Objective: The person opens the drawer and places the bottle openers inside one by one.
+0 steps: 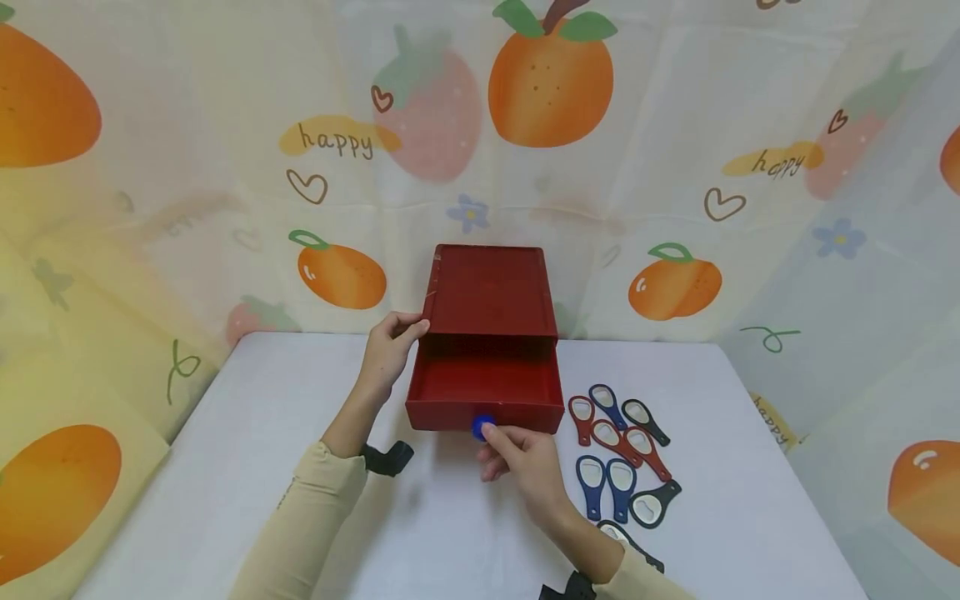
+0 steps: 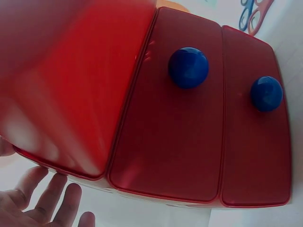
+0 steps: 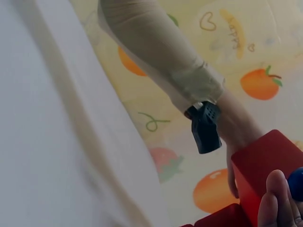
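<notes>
A red chest of drawers (image 1: 491, 292) with blue round knobs stands at the far edge of the table. Its top drawer (image 1: 483, 382) is pulled out, and the visible inside is bare. My right hand (image 1: 528, 467) pinches the drawer's blue knob (image 1: 483, 427) between thumb and fingers. On the chest's left side rests my left hand (image 1: 390, 350), fingertips at the upper edge. The left wrist view shows its fingers (image 2: 49, 198) lying along the side wall. Two lower drawers there are closed, each with a blue knob (image 2: 188, 67).
Right of the chest lie several bottle openers (image 1: 621, 475) in red, blue and dark colours, some close to my right forearm. A white cloth covers the table (image 1: 720, 467). Behind it hangs a fruit-patterned curtain (image 1: 525, 192).
</notes>
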`<state>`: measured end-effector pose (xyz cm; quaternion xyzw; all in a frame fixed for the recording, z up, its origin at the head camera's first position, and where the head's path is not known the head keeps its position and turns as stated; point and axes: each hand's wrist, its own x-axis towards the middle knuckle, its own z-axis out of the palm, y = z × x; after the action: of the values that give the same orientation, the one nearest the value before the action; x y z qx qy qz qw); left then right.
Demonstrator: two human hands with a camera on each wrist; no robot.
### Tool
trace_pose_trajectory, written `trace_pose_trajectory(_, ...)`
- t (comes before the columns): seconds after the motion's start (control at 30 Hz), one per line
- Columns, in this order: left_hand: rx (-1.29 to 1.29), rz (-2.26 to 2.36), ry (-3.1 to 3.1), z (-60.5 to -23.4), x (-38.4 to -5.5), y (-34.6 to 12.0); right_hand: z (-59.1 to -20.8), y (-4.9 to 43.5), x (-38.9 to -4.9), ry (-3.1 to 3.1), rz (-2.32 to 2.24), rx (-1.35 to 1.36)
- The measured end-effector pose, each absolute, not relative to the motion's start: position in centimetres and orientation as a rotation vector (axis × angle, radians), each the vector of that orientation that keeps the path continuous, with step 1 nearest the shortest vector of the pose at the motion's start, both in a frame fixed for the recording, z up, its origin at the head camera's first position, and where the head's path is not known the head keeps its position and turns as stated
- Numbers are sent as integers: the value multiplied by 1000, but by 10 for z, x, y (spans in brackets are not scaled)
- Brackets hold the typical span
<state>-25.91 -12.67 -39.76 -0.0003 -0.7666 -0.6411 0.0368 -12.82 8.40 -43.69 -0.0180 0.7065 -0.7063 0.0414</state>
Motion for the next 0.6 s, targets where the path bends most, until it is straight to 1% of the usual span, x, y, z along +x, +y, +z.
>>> trace_pose_trajectory(0.3, -18, -1955, -2357, -397, -256, -127, -439, 84, -113, 2157, -2158, -23)
trace_pose_trajectory(0.6, -15, -1942, -2361, -397, -257, -127, -441, 86, -110, 2176, -2155, -27)
